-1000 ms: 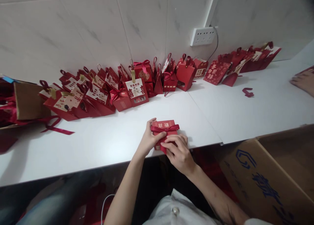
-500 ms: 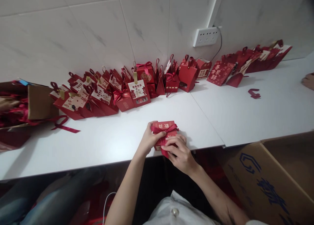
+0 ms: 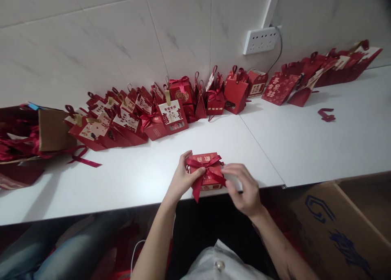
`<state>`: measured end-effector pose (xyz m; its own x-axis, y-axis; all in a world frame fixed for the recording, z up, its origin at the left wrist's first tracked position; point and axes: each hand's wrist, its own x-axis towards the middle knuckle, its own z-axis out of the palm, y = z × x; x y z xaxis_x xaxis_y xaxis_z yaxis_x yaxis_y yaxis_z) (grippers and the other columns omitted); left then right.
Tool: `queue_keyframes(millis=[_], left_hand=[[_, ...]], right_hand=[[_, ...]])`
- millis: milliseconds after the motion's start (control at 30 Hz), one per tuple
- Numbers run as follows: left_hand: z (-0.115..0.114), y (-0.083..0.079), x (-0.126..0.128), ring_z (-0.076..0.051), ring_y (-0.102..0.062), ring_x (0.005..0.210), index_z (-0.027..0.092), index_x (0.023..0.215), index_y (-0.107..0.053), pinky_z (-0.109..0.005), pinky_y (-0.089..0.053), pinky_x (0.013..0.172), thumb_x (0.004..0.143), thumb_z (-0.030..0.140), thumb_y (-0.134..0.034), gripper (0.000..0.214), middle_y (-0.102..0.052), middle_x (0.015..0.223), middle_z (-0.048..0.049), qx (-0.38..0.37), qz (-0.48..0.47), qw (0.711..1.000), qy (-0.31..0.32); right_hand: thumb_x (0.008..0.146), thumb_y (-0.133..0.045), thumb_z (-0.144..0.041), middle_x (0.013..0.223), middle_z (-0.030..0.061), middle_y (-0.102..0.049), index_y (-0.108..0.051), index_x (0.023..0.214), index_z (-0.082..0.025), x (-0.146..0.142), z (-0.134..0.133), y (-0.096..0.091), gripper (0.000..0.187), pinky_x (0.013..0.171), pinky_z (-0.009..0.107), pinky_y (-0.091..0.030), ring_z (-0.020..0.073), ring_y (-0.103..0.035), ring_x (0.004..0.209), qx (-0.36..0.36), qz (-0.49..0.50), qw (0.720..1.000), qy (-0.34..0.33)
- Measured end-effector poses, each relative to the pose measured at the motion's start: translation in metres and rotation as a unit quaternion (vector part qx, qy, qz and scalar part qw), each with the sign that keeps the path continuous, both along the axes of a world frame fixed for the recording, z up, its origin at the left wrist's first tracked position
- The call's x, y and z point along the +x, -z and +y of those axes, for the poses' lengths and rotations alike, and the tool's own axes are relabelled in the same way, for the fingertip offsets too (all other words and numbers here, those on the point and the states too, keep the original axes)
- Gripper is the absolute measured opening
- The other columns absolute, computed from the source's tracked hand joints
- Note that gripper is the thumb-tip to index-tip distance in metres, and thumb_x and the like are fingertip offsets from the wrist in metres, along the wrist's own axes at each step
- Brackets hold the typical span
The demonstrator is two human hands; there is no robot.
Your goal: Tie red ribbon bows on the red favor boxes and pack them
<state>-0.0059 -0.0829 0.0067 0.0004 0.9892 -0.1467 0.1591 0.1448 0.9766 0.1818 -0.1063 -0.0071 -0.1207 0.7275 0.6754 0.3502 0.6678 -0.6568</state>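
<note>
A small red gift box (image 3: 210, 154) with gold lettering lies at the front edge of the white table. A dark red ribbon (image 3: 197, 189) is tied over its top in a bow, and one tail hangs past the near side. My left hand (image 3: 183, 176) grips the box from the left, its thumb pressed on the bow's knot. On the other side my right hand (image 3: 246, 188) is at the box's right edge, thumb and curved fingers apart with a gap between them. Its fingertips are close to the other ribbon tail; whether they touch the box I cannot tell.
Several red gift boxes (image 3: 175, 121) line the wall, with more red boxes (image 3: 281, 88) at the right. An open carton (image 3: 56, 129) of ribbons stands left; a brown carton (image 3: 326, 231) is lower right. A loose ribbon piece (image 3: 326, 114) lies on the table (image 3: 305, 149).
My right hand has let go of the ribbon and drawn back to the right, its fingers spreading. The tails now lie apart. My left hand still holds the box.
</note>
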Motion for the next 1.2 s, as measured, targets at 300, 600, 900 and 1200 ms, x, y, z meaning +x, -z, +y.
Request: queue_keyframes(millis=[300,600,900,1200], left_hand=[[-0.013,-0.001,-0.002,-0.026,-0.040,0.128,0.022,0.126,-0.035,-0.044,-0.029,0.109,0.071,0.036,-0.068,0.066,-0.042,0.136,-0.0118,0.024,0.064,0.998,-0.005],[-0.016,0.008,-0.001,-0.028,-0.044,0.125,0.024,0.141,-0.018,-0.042,-0.039,0.103,0.073,0.036,-0.067,0.085,-0.040,0.140,-0.0125,-0.018,-0.090,0.995,0.038],[-0.007,0.007,-0.012,-0.030,-0.035,0.132,0.024,0.145,-0.007,-0.041,-0.035,0.106,0.075,0.043,-0.065,0.093,-0.025,0.150,-0.0109,-0.027,-0.063,0.990,0.122],[0.018,0.000,-0.012,-0.028,-0.053,0.113,0.024,0.139,-0.024,-0.042,-0.043,0.097,0.072,0.042,-0.067,0.082,-0.050,0.130,-0.0124,-0.009,-0.003,0.990,0.138]], right_hand=[[0.084,-0.051,-0.045,0.078,0.0045,-0.064,-0.059,0.078,-0.019,-0.003,0.036,-0.002,0.028,0.069,0.029,-0.047,0.0185,-0.060,0.075,-0.283,0.056,0.957,0.034],[0.078,-0.058,-0.041,0.066,0.0023,-0.062,-0.058,0.065,-0.018,-0.015,0.055,-0.003,0.026,0.062,0.028,-0.045,0.0167,-0.058,0.065,-0.313,0.125,0.941,-0.015],[0.079,-0.058,-0.046,0.082,0.0031,-0.060,-0.055,0.091,-0.020,0.003,0.015,-0.010,0.029,0.072,0.029,-0.047,0.0174,-0.058,0.077,-0.286,0.044,0.953,0.095],[0.083,-0.053,-0.037,0.067,-0.0012,-0.057,-0.051,0.067,-0.020,0.003,-0.009,-0.015,0.023,0.065,0.027,-0.042,0.0143,-0.053,0.064,-0.322,-0.078,0.943,0.043]])
